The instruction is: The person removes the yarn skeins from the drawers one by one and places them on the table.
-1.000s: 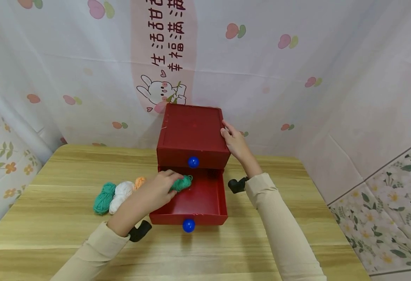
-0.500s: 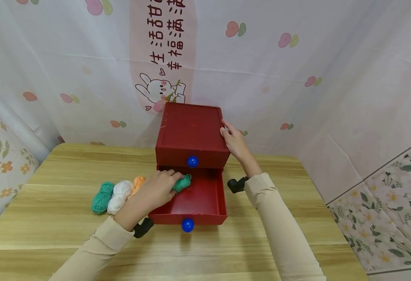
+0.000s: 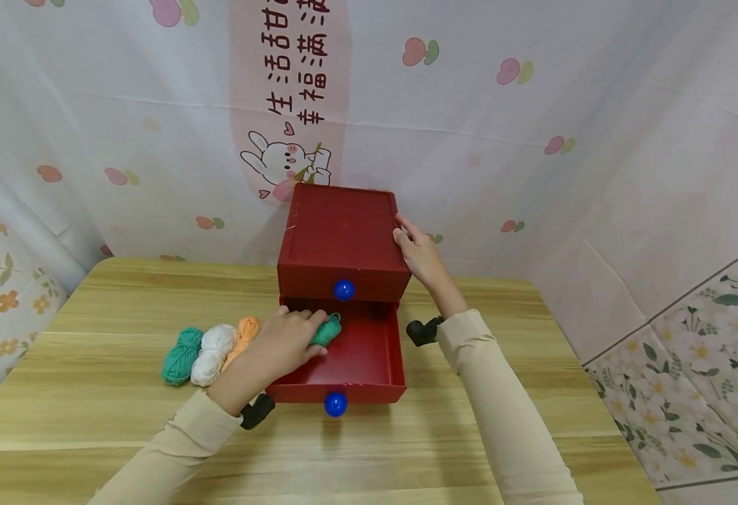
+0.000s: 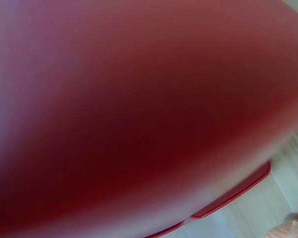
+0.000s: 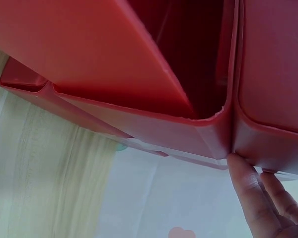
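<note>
The left hand (image 3: 283, 344) holds the green oval yarn skein (image 3: 327, 330) between bent fingers and thumb, in the far left part of the pulled-out red plastic drawer (image 3: 369, 354). The right hand (image 3: 424, 261), fingers nearly straight, should steady the boxy red cabinet (image 3: 345, 228) lightly.

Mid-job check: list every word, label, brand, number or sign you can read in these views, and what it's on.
"生活甜": left column on the backdrop cloth, read bottom to top; cut off by the frame above.
"幸福满": right column, same cloth, read bottom to top; also cut off above.
No readable text on the red drawer unit or the green yarn.
Wrist views: none readable; the left one is mostly blurred.
</note>
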`<state>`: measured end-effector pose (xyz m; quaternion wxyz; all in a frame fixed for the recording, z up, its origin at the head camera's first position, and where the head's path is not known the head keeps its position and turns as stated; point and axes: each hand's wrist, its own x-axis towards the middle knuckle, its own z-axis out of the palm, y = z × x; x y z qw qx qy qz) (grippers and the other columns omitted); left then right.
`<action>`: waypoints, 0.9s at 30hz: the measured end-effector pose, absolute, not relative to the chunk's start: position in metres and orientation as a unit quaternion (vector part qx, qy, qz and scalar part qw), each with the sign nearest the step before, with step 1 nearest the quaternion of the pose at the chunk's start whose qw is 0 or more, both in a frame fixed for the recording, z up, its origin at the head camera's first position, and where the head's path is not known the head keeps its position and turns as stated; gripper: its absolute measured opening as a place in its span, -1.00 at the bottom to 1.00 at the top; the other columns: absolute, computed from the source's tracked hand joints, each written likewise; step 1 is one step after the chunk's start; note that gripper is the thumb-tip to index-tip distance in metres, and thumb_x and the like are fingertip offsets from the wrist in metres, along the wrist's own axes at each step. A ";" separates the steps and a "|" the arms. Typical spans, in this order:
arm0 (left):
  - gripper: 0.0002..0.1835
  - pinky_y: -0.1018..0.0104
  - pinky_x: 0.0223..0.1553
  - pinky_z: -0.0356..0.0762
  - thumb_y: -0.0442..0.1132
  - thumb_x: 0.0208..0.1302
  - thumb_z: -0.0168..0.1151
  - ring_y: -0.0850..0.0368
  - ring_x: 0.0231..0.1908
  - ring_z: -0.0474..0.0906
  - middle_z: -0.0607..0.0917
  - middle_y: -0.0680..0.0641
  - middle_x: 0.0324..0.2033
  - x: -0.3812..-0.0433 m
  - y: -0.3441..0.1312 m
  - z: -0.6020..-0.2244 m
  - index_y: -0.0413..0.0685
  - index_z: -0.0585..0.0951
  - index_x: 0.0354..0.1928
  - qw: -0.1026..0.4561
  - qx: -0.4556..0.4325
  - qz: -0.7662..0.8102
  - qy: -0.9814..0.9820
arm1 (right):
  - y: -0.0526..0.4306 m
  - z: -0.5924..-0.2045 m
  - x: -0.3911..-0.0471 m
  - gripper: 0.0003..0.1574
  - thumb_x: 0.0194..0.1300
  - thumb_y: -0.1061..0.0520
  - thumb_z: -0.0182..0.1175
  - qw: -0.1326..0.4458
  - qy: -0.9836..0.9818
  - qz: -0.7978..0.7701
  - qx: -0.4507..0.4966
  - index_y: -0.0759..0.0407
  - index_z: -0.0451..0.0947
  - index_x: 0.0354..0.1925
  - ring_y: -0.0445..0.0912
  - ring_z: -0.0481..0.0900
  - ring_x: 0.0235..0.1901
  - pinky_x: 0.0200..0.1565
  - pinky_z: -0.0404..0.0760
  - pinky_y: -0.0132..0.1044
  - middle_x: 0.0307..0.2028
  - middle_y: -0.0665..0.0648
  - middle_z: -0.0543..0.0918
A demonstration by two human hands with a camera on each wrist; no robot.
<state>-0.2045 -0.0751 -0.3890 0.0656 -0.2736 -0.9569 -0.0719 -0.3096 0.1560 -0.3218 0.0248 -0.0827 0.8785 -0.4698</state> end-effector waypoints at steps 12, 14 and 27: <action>-0.58 0.22 -0.22 0.57 -0.18 0.26 0.17 0.04 -0.18 0.50 0.59 -0.12 -0.06 -0.194 -0.091 -0.365 0.00 0.42 0.15 -0.016 -0.230 -0.391 -0.891 | 0.155 -0.322 -0.309 -0.36 0.48 -0.07 -0.24 0.026 0.873 -0.480 -0.079 -0.07 -0.05 0.45 0.12 0.45 0.14 0.16 0.41 0.00 0.24 0.27 0.36; -0.60 0.25 -0.25 0.58 -0.18 0.28 0.14 0.02 -0.16 0.50 0.58 -0.10 -0.05 -0.191 -0.096 -0.361 0.08 0.41 0.16 -0.014 -0.221 -0.431 -0.875 | 0.155 -0.322 -0.309 -0.36 0.48 -0.07 -0.24 0.023 0.875 -0.477 -0.080 -0.07 -0.04 0.45 0.12 0.45 0.14 0.17 0.40 0.00 0.23 0.28 0.37; -0.69 0.19 -0.19 0.58 -0.05 0.39 -0.01 -0.04 -0.10 0.52 0.50 -0.13 0.08 -0.161 -0.147 -0.352 0.14 0.46 0.13 -0.008 -0.148 -0.550 -0.822 | 0.155 -0.322 -0.309 -0.36 0.48 -0.08 -0.24 0.026 0.873 -0.480 -0.083 -0.08 -0.05 0.45 0.11 0.44 0.15 0.17 0.40 0.00 0.23 0.28 0.36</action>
